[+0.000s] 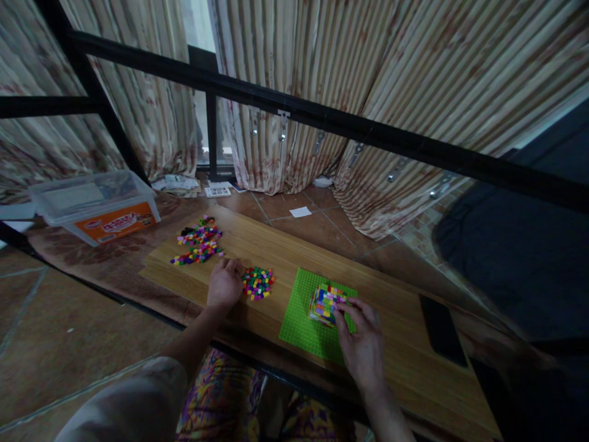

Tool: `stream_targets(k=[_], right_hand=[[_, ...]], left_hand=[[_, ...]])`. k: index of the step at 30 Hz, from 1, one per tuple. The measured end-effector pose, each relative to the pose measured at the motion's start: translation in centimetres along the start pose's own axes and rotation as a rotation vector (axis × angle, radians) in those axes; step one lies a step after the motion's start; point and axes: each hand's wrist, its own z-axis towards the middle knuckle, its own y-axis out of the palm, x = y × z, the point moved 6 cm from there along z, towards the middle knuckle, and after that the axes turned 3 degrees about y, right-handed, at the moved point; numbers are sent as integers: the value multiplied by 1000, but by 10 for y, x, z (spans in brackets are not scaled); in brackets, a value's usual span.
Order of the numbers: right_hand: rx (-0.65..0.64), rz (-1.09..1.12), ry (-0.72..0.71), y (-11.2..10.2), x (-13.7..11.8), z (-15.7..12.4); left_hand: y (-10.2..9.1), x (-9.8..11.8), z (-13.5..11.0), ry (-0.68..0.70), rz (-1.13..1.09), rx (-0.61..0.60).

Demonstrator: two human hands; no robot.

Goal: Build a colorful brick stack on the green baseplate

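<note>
A layered block of colourful toy bricks [326, 299] stands on a green studded baseplate [294, 325]. My right hand [363, 337] reaches over the plate from the right, thumb and fingertips pinched together at the block's top right edge. A small pinkish brick [341, 301] shows at those fingertips. On the wooden board, my left hand [225, 283] rests with curled fingers against the left side of a small pile of loose bricks [258, 282]. Whatever lies under its fingertips is hidden. Farther left is a larger heap of mixed bricks [200, 240].
A clear plastic box [99, 205] with an orange label sits at the left on a brown cloth [59, 245]. Toward the board's right end lies a dark flat phone-like object [442, 330]. A black metal bar [322, 113] crosses in front of striped curtains [294, 49].
</note>
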Motion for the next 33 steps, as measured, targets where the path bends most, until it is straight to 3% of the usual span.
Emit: stream_targets(k=[8,18,22,28,33], right_hand=[[-29,24,-13,3,9,4],[-104,160,116,2,28,18],[-169,308,283,7,35,28],[-267,709,661,29,54,20],[-208,861,720,36,57,13]], left_hand=[[-3,3,0,-14,7,-9],[-1,2,0,1,13,1],[-2,2,0,8,13,4],[-2,2,0,5,16,0],[-2,2,-1,8,17,5]])
